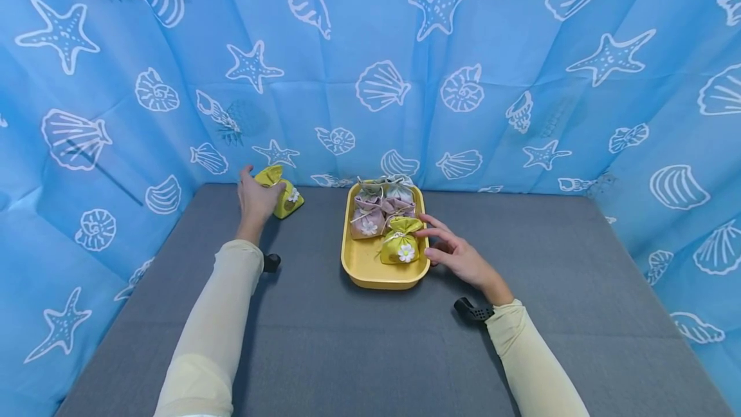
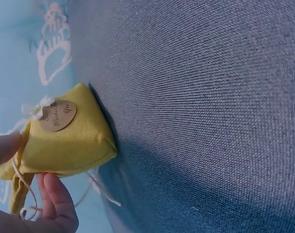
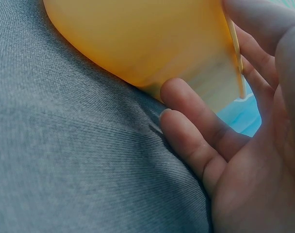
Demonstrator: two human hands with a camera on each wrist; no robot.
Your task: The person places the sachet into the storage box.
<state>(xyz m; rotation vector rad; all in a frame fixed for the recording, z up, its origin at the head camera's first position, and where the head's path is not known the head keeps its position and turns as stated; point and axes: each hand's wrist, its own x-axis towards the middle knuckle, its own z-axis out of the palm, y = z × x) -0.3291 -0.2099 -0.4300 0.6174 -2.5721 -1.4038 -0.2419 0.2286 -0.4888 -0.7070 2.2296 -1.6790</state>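
Note:
At the back left, my left hand [image 1: 258, 198] holds a yellow drawstring pouch [image 1: 287, 201] by its gathered neck. In the left wrist view this pouch [image 2: 70, 136] lies tilted, its base against the grey cloth; a round brown tag, a small white flower and loose cord ends show. My right hand [image 1: 460, 262] rests at the right side of a yellow tray [image 1: 366, 269], fingers loosely bent. In the right wrist view, its lower fingertips [image 3: 179, 94] are at the tray's outer wall [image 3: 138, 39]. Another yellow pouch [image 1: 399, 244] with a white flower stands inside, close to these fingers.
Behind the yellow pouch in the tray, pinkish pouches [image 1: 367, 216] and greyish-green ones [image 1: 373, 186] crowd together. Grey cloth [image 1: 359, 352] covers the table. A blue curtain [image 1: 370, 31] printed with shells and starfish hangs along the table's back and sides.

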